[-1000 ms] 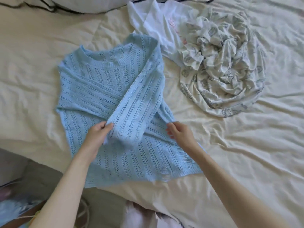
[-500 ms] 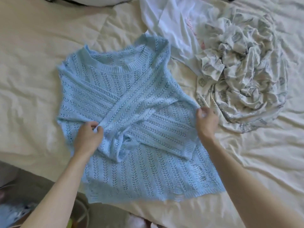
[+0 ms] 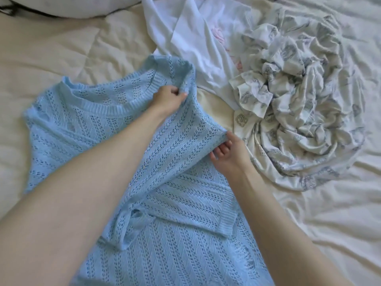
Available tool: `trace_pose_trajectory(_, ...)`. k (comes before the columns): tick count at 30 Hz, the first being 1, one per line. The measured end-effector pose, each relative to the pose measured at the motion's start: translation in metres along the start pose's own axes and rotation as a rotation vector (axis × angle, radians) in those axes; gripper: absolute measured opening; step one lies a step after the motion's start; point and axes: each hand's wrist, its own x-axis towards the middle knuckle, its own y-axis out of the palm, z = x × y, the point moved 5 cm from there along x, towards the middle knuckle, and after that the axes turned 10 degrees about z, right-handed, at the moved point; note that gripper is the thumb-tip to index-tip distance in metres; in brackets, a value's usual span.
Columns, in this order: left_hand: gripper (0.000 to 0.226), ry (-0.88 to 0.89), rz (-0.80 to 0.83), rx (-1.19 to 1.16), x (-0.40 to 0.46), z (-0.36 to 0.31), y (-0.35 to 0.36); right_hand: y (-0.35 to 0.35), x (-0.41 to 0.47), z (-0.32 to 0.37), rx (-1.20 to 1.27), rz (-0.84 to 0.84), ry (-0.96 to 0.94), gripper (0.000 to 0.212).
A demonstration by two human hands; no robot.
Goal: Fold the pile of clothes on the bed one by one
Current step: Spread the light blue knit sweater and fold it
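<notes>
A light blue open-knit sweater [image 3: 82, 141] lies flat on the cream bed cover [image 3: 51, 54], neck toward the far side, both sleeves folded across its front. My left hand [image 3: 168, 99] reaches across and pinches the sweater's right shoulder just right of the ribbed collar. My right hand [image 3: 228, 153] grips the sweater's right edge lower down, fingers curled under the fabric. Beyond the sweater lie a white garment [image 3: 191, 38] and a crumpled white garment with a grey-blue print [image 3: 299, 104], both unfolded.
A pale pillow [image 3: 61, 5] sits at the top left edge. The wrinkled cream cover stretches to the right of the printed garment [image 3: 340, 213]. My left forearm hides part of the sweater's body.
My left hand has let go of the folded sleeve and moved up to the right shoulder. My right hand stays on the sweater's right edge. The view has moved closer.
</notes>
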Motion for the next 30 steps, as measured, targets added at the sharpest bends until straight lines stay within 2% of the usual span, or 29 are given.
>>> trace_pose_trajectory(1,0.02,0.006,0.011,-0.049,0.007,-0.008,0.004,-0.002,0.001,0.006,0.007,0.003,0.0,0.011)
trace_pose_trajectory(5,0.024,0.157,-0.049,-0.218,0.027,-0.048,0.007,-0.005,0.007,0.03,0.166,-0.012,-0.049,0.011)
trace_pose_trajectory(8,0.027,0.171,-0.067,-0.259,0.034,-0.054,0.012,-0.009,0.011,0.038,0.215,0.005,-0.104,0.012)
trace_pose_trajectory(11,0.036,0.125,-0.048,-0.122,0.028,-0.033,0.017,-0.015,0.013,0.026,0.049,0.047,-0.077,0.01)
trace_pose_trajectory(14,0.04,0.142,-0.109,0.024,0.004,-0.008,0.011,-0.02,0.01,0.015,-0.13,0.073,-0.069,0.035)
trace_pose_trajectory(15,0.038,0.159,-0.138,0.088,-0.008,0.002,0.007,-0.021,0.007,0.009,-0.186,0.08,-0.058,0.038)
trace_pose_trajectory(18,0.035,0.161,-0.224,0.241,-0.053,0.038,-0.003,-0.021,-0.004,-0.014,-0.342,0.094,-0.001,0.033)
trace_pose_trajectory(20,0.034,0.107,-0.277,0.308,-0.089,0.067,-0.01,-0.02,-0.012,-0.033,-0.442,0.083,0.046,0.032)
trace_pose_trajectory(24,0.038,-0.106,-0.324,0.357,-0.154,0.127,-0.016,-0.014,-0.027,-0.07,-0.526,0.107,0.1,0.011)
trace_pose_trajectory(27,0.041,-0.273,-0.291,0.352,-0.193,0.164,-0.014,-0.013,-0.033,-0.097,-0.649,0.117,0.126,0.021)
trace_pose_trajectory(30,0.037,-0.385,-0.233,0.325,-0.216,0.188,-0.013,-0.007,-0.037,-0.127,-0.776,0.171,0.164,0.021)
